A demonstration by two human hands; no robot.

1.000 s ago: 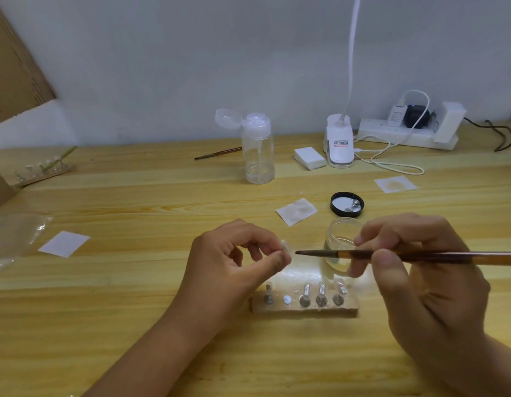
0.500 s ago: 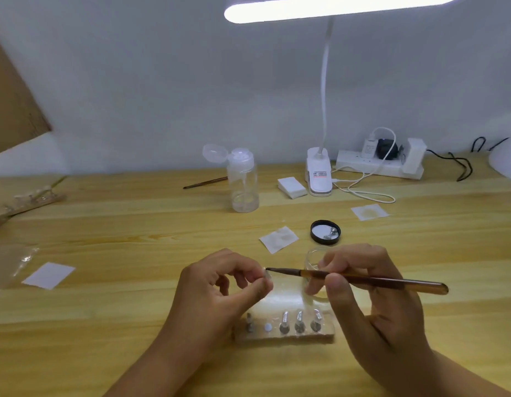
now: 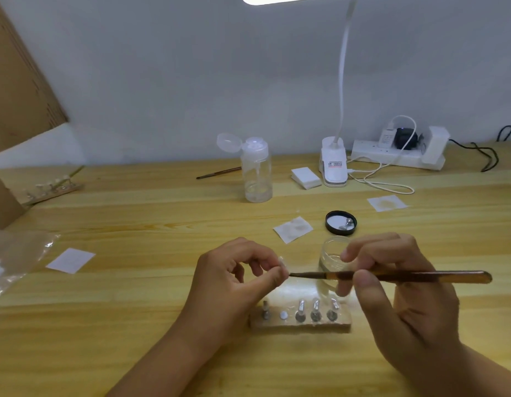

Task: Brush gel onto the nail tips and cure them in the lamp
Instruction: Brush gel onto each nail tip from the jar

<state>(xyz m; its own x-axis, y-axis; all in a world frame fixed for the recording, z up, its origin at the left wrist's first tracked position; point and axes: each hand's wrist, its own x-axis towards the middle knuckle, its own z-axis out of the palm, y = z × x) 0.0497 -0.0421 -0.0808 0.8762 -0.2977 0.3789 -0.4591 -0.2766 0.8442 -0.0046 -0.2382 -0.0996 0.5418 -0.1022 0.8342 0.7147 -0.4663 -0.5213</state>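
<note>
Two hands in the head view, both low over the wooden table [image 3: 134,224]. The left hand [image 3: 234,282] is curled, thumb and forefinger pinching a clear nail tip [image 3: 283,262]; whether the tip sits on a stand I cannot tell. The right hand [image 3: 397,296] grips a brown brush [image 3: 406,276] pen-fashion and holds it near level, its bristle point touching or just at the pinched tip.

Just behind the brush is an open glass gel jar [image 3: 333,253], and its black lid [image 3: 341,222] lies inverted further back. In front of the hands is a wooden holder block [image 3: 300,325] with four metal stands upright and one white disc in the second place from the left.

Further back are a clear pump bottle [image 3: 255,170] with its cap flipped open, a second brush [image 3: 218,172], a white clip lamp [image 3: 333,164] and a power strip [image 3: 392,159]. Far left is another holder [image 3: 52,189]. Square wipes [image 3: 293,229] lie scattered about.
</note>
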